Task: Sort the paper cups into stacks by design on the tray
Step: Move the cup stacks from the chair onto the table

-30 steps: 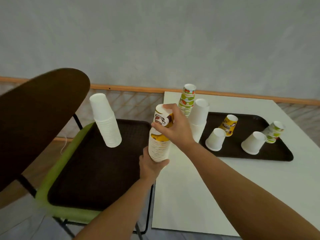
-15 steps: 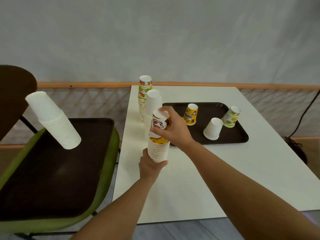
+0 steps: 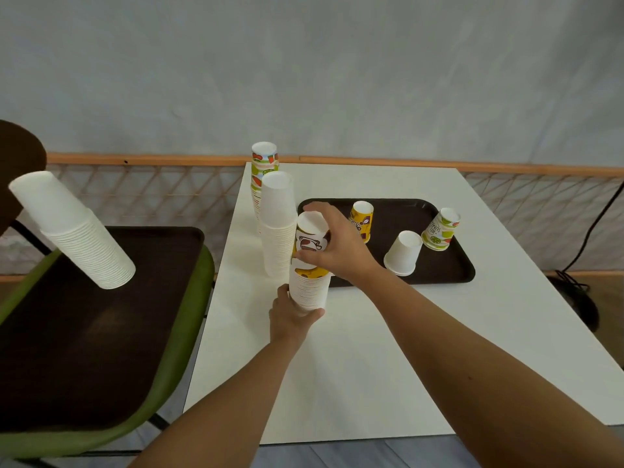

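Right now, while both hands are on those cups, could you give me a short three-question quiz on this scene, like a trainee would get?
1. True or false: the tray on the table holds exactly three loose cups: a yellow cup, a white cup and a fruit-print cup.
2. What design is the held stack? A plain white, B yellow, C fruit-print.
3. Which hand grips the top cup?

Key: 1 true. 2 B. 3 The right hand; the left hand holds the base.
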`<move>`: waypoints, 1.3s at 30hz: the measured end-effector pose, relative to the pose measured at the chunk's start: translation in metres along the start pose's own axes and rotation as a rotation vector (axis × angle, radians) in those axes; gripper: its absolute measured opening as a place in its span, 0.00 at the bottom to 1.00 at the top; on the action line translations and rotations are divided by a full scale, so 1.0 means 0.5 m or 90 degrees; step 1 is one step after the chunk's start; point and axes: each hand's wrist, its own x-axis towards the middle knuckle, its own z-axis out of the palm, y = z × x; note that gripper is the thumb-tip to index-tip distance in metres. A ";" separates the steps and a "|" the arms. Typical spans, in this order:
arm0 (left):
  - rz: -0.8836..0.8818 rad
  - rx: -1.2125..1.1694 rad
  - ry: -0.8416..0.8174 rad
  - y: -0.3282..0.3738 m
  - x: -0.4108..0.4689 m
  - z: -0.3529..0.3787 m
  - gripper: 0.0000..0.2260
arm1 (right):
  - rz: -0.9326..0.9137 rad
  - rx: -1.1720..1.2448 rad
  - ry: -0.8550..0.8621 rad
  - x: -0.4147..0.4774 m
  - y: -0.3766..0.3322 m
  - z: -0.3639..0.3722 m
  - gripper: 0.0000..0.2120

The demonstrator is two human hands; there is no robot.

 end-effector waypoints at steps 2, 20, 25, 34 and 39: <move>-0.002 0.010 -0.007 -0.003 0.002 0.001 0.37 | -0.019 -0.051 0.029 0.005 -0.002 -0.004 0.30; 0.042 -0.078 0.101 -0.013 -0.015 -0.141 0.19 | -0.253 -0.188 0.142 0.042 -0.168 0.040 0.14; 0.011 -0.049 0.185 -0.038 -0.006 -0.221 0.15 | -0.274 -0.076 0.065 0.052 -0.213 0.103 0.12; -0.011 -0.025 0.256 -0.116 0.029 -0.403 0.15 | -0.221 -0.030 -0.036 0.100 -0.303 0.247 0.15; -0.023 -0.012 0.264 -0.159 0.082 -0.512 0.16 | -0.196 -0.012 -0.070 0.165 -0.359 0.331 0.24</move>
